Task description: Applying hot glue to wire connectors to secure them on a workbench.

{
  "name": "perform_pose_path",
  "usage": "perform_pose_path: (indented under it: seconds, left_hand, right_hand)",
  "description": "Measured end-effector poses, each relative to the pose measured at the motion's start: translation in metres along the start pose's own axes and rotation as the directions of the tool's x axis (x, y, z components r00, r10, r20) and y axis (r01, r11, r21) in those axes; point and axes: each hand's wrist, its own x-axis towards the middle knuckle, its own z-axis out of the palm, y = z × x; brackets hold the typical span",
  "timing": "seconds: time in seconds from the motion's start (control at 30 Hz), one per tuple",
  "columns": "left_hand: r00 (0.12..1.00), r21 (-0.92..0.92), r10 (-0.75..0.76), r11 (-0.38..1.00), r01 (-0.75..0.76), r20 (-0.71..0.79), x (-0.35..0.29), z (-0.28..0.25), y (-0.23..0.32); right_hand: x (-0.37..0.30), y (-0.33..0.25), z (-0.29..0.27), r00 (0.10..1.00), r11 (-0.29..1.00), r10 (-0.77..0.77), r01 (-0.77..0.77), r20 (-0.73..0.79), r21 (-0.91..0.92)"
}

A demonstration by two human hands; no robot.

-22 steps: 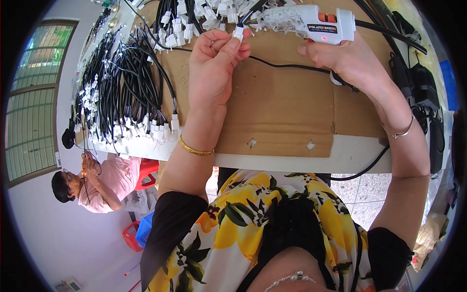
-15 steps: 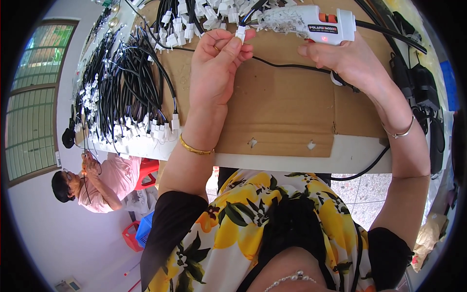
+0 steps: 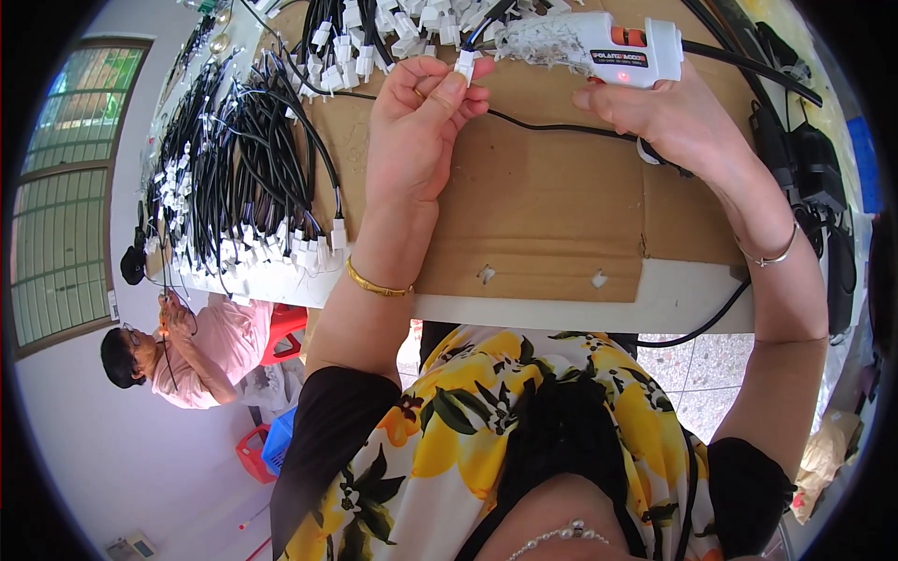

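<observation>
Between the thumb and fingers of my left hand (image 3: 426, 117) is a small white plug connector (image 3: 465, 64), with a black cable running up from it. My right hand (image 3: 669, 117) is wrapped round a white hot glue gun (image 3: 636, 58), its red light lit. The gun lies sideways, nozzle to the left, its front crusted with clear stringy glue (image 3: 547, 42). That nozzle end is right beside the wires at the top of the connector; whether it touches them I cannot tell. Both hands are over a brown cardboard sheet (image 3: 543, 215).
Bundled black cables (image 3: 267, 150) with white connectors lie at the left. More white connectors (image 3: 402, 33) are heaped at the far edge. A thin black cord (image 3: 552, 124) crosses the cardboard. Black power adapters (image 3: 816, 164) sit at the right. Another person in pink (image 3: 220, 351) sits at far left, handling a cable.
Almost nothing differs. My left hand and the connector have shifted very slightly to the right; the glue gun stays at the wires.
</observation>
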Motion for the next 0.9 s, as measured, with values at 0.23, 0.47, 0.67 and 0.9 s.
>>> perform_pose_path:
  seconds: [0.23, 0.47, 0.67, 0.9]
  left_hand:
    - [1.0, -0.003, 0.011, 1.0, -0.011, 0.013, 0.0001, -0.0004, 0.0]
    - [1.0, -0.011, 0.004, 1.0, -0.004, 0.021, -0.0002, -0.0002, 0.0005]
    - [0.998, -0.075, -0.006, 0.997, 0.011, 0.064, -0.0002, -0.0026, -0.0002]
    - [0.995, -0.111, -0.013, 0.994, 0.024, 0.098, -0.0006, -0.0033, -0.0002]
  right_hand:
    - [-0.0007, -0.001, 0.0009, 0.999, 0.999, -0.018, 0.017, -0.03, -0.048]
    - [-0.0008, -0.0011, 0.0002, 0.998, 0.995, 0.065, -0.066, -0.023, -0.078]
    - [-0.0027, -0.0082, 0.0015, 0.998, 0.995, 0.03, -0.035, -0.061, -0.098]
    - [-0.0021, -0.006, -0.0006, 0.998, 0.992, 0.044, -0.049, -0.043, -0.115]
